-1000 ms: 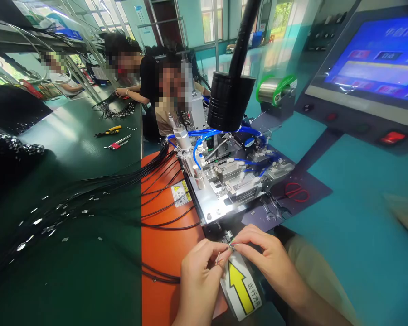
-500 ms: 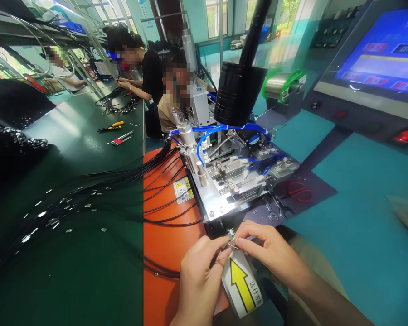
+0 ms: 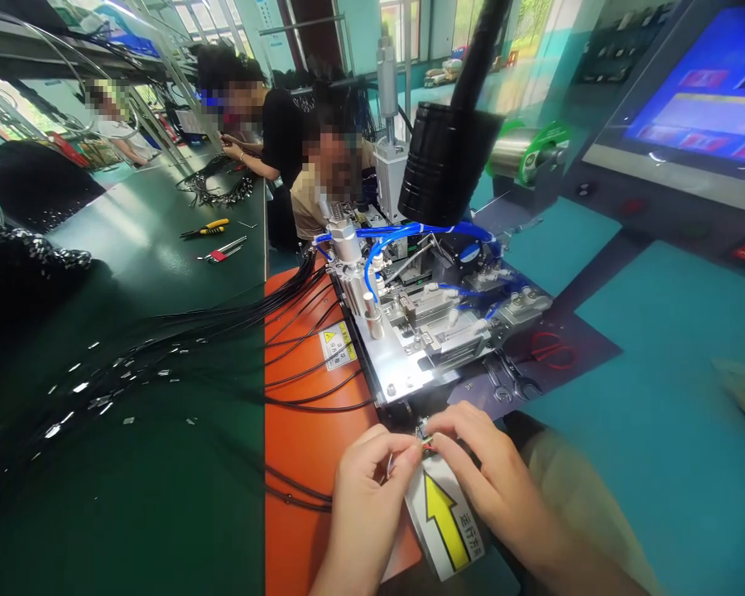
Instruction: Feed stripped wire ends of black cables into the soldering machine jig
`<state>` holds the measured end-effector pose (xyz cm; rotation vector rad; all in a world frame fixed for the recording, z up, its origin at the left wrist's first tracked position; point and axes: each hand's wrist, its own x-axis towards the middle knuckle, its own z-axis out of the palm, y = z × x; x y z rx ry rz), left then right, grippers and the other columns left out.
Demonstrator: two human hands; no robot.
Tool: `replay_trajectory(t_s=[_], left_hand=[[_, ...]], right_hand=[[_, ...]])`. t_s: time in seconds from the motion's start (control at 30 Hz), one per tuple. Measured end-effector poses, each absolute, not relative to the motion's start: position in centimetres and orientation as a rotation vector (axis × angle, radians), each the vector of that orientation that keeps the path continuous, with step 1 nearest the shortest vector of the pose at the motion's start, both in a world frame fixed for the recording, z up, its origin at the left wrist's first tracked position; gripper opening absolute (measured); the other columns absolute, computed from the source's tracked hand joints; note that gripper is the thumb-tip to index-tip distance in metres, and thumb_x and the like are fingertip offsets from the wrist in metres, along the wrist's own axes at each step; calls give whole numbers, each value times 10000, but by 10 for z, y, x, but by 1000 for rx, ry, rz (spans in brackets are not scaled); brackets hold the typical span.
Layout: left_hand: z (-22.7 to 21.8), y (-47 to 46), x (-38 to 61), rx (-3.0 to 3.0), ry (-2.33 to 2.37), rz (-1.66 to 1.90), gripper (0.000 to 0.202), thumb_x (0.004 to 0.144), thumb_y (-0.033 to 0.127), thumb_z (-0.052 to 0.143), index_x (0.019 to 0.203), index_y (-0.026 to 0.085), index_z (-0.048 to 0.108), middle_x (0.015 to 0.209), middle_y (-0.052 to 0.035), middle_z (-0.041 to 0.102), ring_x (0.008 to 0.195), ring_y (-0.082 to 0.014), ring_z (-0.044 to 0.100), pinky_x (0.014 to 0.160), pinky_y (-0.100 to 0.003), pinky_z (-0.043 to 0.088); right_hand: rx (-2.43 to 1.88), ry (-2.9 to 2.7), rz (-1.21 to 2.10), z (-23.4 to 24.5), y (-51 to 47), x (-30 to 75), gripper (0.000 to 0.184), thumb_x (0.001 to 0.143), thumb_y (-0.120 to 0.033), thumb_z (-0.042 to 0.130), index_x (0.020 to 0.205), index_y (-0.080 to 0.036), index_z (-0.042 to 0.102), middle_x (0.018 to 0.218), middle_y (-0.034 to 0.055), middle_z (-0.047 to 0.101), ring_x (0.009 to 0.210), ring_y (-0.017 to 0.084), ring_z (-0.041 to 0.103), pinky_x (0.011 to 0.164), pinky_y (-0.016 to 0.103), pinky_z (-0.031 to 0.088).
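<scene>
My left hand (image 3: 372,488) pinches the end of a cable between thumb and forefinger, where thin coloured wires (image 3: 428,443) fan out, a green and a red one among them. Close against it, my right hand (image 3: 478,455) has thumb and forefinger around the wire tips; the exact contact is hard to see. Both hands are at a small metal fixture (image 3: 420,428) at the near end of the machine, partly hidden by the fingers. Below them lies a white label with a yellow arrow (image 3: 445,517).
The machine (image 3: 403,364) with blue air tubes stands ahead, under a black lamp (image 3: 448,165). Black cables (image 3: 223,319) cross the orange mat (image 3: 304,447) from the left. Wrenches (image 3: 512,382) and red-handled scissors (image 3: 552,352) lie right. Co-workers (image 3: 285,124) sit beyond; a screen (image 3: 708,99) stands right.
The fingers of my right hand have opened slightly around the wire ends, and more red and green wire shows. A vertical cylinder on the machine has risen. The view has shifted slightly.
</scene>
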<state>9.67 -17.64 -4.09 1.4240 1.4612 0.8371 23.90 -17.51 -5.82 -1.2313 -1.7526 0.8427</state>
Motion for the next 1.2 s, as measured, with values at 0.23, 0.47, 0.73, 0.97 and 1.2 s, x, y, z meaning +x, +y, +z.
replay_trajectory(t_s=[0.23, 0.47, 0.73, 0.97, 1.2], left_hand=[[-41, -178, 97, 1496, 1469, 821, 255, 815, 324, 514, 653, 162, 626, 643, -7, 495, 610, -140, 475, 545, -221, 330], [-40, -177, 96, 1556, 1443, 789, 263, 842, 304, 482, 659, 164, 609, 642, 0, 488, 602, -131, 467, 534, -216, 322], [-36, -178, 94, 1647, 1420, 731, 250, 855, 266, 468, 650, 176, 578, 653, 7, 485, 605, -120, 469, 517, -207, 320], [-40, -183, 95, 1831, 1505, 729, 219, 875, 262, 431, 717, 182, 561, 695, -2, 494, 602, -124, 485, 534, -223, 353], [-43, -188, 98, 1928, 1554, 806, 205, 878, 241, 417, 726, 178, 538, 686, -11, 489, 602, -138, 498, 541, -232, 381]], right_hand=[[-1259, -1866, 882, -54, -168, 238, 203, 902, -147, 376, 725, -194, 463, 718, -8, 525, 705, 169, 474, 662, 309, 329], [-1299, -1845, 1015, -48, -167, 242, 192, 876, -93, 410, 714, -189, 447, 719, -16, 516, 706, 156, 489, 661, 293, 341], [-1136, -1888, 1006, -51, -164, 245, 164, 890, -106, 424, 835, -219, 528, 814, -6, 563, 786, 178, 474, 705, 316, 331], [-1163, -1924, 900, -57, -167, 245, 200, 916, -126, 369, 740, -193, 436, 760, 3, 489, 741, 173, 438, 683, 324, 322], [-1194, -1813, 877, -60, -175, 234, 209, 914, -156, 325, 729, -190, 418, 738, 17, 462, 715, 179, 427, 669, 330, 328]])
